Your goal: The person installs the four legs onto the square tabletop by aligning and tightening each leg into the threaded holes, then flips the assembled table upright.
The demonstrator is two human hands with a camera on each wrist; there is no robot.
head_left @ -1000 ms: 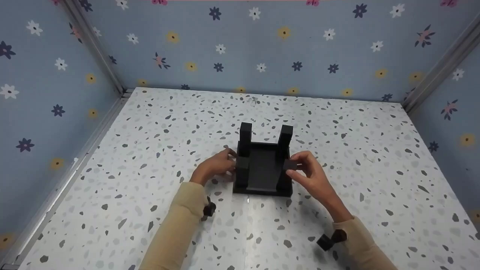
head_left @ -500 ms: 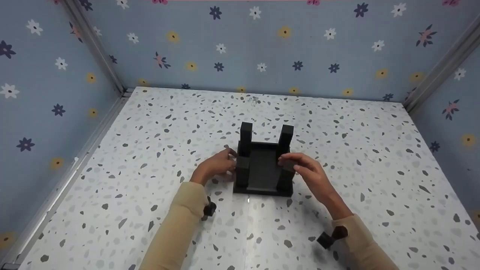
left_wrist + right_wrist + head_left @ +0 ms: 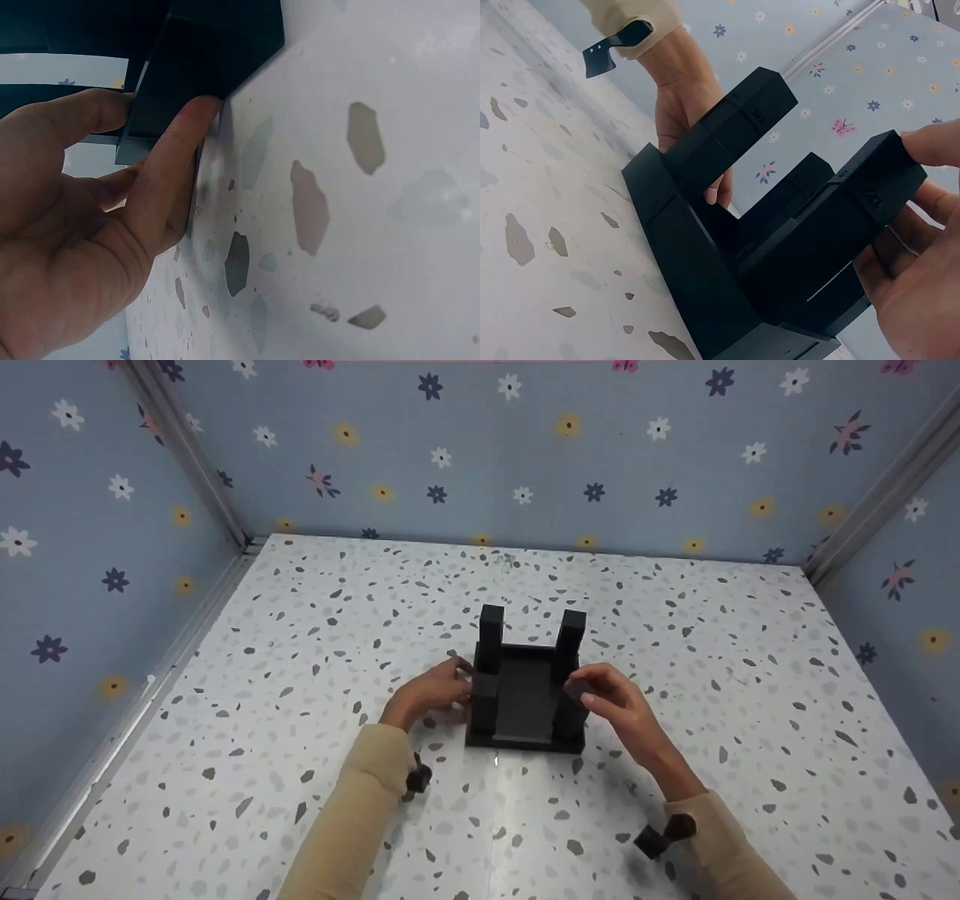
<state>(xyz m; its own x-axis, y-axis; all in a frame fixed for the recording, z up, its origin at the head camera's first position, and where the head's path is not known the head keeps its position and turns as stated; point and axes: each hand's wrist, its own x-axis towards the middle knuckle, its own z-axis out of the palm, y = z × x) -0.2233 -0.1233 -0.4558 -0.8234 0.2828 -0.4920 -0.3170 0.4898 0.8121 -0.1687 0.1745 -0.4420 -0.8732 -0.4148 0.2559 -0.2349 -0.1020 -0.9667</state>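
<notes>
A black frame (image 3: 527, 744) with a flat floor and upright posts at its corners stands on the table. My left hand (image 3: 433, 690) holds the frame's left side; in the left wrist view its fingertips (image 3: 196, 112) press the frame's wall low down by the table. At the near right corner, my right hand (image 3: 619, 706) grips the top of a black post (image 3: 840, 214), thumb on one side and fingers round the other. That post stands upright in the frame. The near left post (image 3: 485, 705) rises beside my left fingers.
The frame sits on a white speckled table (image 3: 315, 607). Blue flowered panels (image 3: 480, 450) enclose the back and sides. A black wrist mount (image 3: 651, 841) sticks out from the right sleeve, another mount (image 3: 418, 778) from the left.
My right fingers have shifted from the outer side of the near right post over its top to its inner face, then slightly back. The left hand and the frame stay put.
</notes>
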